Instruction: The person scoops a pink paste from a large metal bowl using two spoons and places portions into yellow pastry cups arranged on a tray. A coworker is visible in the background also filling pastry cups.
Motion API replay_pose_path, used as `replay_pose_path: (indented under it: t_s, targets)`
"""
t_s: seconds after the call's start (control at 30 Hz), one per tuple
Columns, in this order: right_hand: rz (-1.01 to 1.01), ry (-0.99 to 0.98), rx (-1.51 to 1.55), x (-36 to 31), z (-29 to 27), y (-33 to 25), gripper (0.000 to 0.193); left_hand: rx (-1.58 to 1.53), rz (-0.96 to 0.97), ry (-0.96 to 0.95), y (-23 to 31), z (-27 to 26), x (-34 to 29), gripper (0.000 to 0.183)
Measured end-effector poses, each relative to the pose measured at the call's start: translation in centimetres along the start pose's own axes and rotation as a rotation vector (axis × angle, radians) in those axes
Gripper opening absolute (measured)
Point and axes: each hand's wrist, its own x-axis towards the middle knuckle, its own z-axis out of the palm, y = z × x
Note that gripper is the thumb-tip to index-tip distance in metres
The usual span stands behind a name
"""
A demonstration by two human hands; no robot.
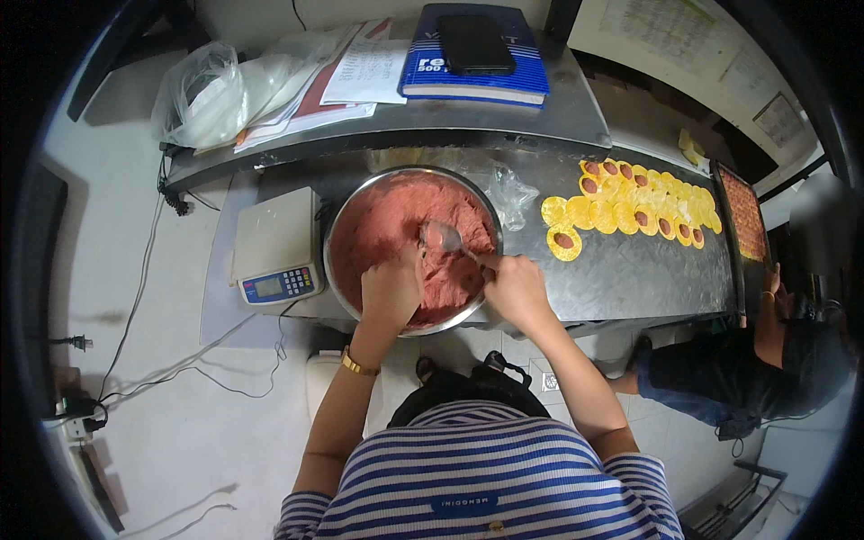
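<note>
A wide metal bowl (494, 216) of pink ground meat (385, 216) stands before me near the table edge. My right hand (517, 288) is closed round the handle of a metal spoon (443, 237) at the bowl's right rim. The spoon's head lies over the middle of the meat. My left hand (392, 290) is over the near left part of the bowl, its fingers drawn together beside the spoon's head. Whatever those fingers pinch, if anything, is too small to make out.
Left of the bowl stands a digital scale (277, 241). To the right lie yellow round wrappers (601, 214), several topped with meat, and clear plastic (513, 196). A person (765, 360) stands by a filled tray (743, 211). The raised shelf (576, 103) holds papers, a blue box and a phone.
</note>
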Motion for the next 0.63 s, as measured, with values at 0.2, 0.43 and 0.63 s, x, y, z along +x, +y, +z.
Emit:
replay_pose_path:
  t_s: [0.2, 0.43, 0.63]
  targets:
    - [0.772, -0.559, 1.415, -0.3, -3.1, 5.2, 0.020, 0.063, 0.018, -0.027, 1.4, 1.2, -0.1, 0.018]
    - [0.643, 0.206, 1.117, -4.0, -8.6, 13.8, 0.025, 0.033, -0.023, -0.013, 0.4, 1.9, -2.1, 0.010]
    - [0.826, 0.784, -0.142, -5.0, -14.7, 18.7, 0.041, -0.015, -0.115, 0.098, -0.2, -0.2, -3.0, 0.012]
